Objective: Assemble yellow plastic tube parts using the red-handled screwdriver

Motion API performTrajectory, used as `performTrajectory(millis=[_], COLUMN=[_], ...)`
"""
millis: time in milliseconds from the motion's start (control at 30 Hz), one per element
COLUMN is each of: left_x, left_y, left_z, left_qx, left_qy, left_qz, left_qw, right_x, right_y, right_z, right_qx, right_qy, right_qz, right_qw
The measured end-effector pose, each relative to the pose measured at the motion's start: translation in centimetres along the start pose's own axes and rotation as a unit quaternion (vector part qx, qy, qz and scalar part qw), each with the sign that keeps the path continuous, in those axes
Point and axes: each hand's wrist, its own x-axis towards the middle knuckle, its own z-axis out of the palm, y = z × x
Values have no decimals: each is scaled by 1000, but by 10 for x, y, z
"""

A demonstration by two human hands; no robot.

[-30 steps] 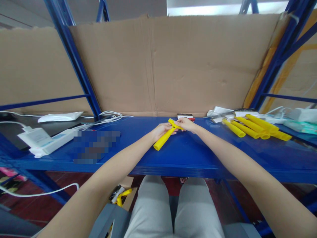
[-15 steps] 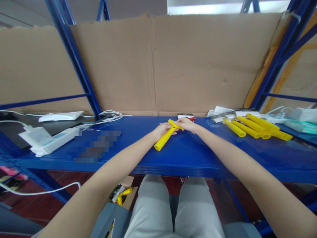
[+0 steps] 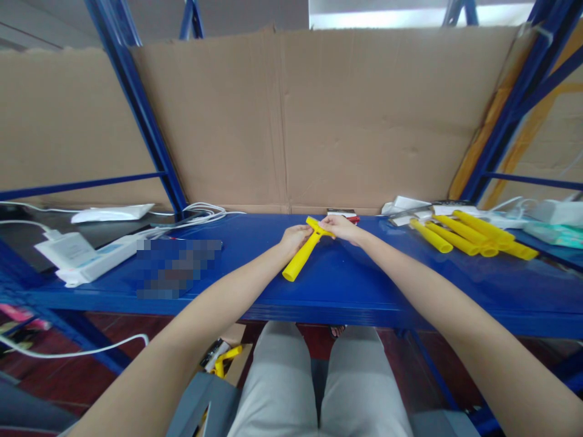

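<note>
Above the middle of the blue shelf top point(image 3: 364, 285), both hands hold a yellow T-shaped plastic piece point(image 3: 301, 257). Its round, hollow stem points toward me and down to the left, while a crosspiece forms the far end. My left hand point(image 3: 294, 237) is closed at the crosspiece's left side, fingertips partly hidden behind the yellow plastic. On the other side, my right hand point(image 3: 339, 226) pinches the crosspiece's right end between thumb and fingers. Just behind the right hand lie a small red item point(image 3: 354, 220) and a small white-and-dark box point(image 3: 340, 212).
Several yellow tubes point(image 3: 464, 232) lie piled on the right. White packets point(image 3: 407, 205) sit behind them. Leftward are a white power strip point(image 3: 107, 258), coiled white cable point(image 3: 207, 211) and a blurred-out patch. Cardboard point(image 3: 291, 121) walls the back. Below, a box point(image 3: 239, 363) holds yellow pieces.
The yellow piece has tilted slightly, its stem end a little lower and nearer to me. My left hand has shifted slightly left, its fingers less visible beneath the piece.
</note>
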Motion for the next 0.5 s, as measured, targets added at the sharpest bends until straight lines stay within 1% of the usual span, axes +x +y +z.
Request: performTrajectory(millis=[100, 167, 233, 300, 400, 433, 500], left_x=[1, 0, -1, 0, 6, 9, 15], left_y=[0, 0, -1, -2, -1, 0, 0], left_z=[-2, -2, -2, -2, 0, 1, 4], left_qx=[18, 25, 39, 68, 173, 213, 278], left_qy=[24, 34, 38, 32, 26, 25, 21], left_qz=[13, 21, 30, 53, 116, 135, 170], left_qw=[999, 999, 998, 996, 978, 967, 945], right_x=[-2, -2, -2, -4, -12, -16, -23], right_y=[-3, -4, -5, -5, -1, 2, 8], right_z=[-1, -5, -15, -30, -54, -61, -73], right_qx=[-4, -10, -23, -44, -68, -73, -77], right_qy=[-1, 4, 7, 10, 24, 31, 19], right_qz=[-5, -7, -8, -7, 13, 21, 44], right_qw=[1000, 1000, 1000, 999, 997, 997, 996])
